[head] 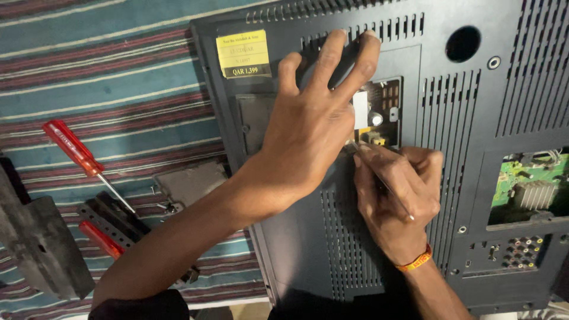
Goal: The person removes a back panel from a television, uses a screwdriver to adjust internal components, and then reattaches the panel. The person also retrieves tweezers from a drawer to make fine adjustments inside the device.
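Right hand (398, 195) pinches a thin metal tool (384, 185) at the small open compartment (379, 112) with connectors inside, mid-panel on the dark grey plastic TV back cover (450, 124). Left hand (311, 127) rests fingers spread wide above it.

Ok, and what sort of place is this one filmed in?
Probably a home or small repair spot, working on the floor: a flat-screen TV's dark back panel lies on a striped rug, with a red-handled screwdriver beside it. The left hand rests on the panel; the right hand holds a thin tool.

Red-handled screwdriver (76, 150) on striped cloth (118, 77)
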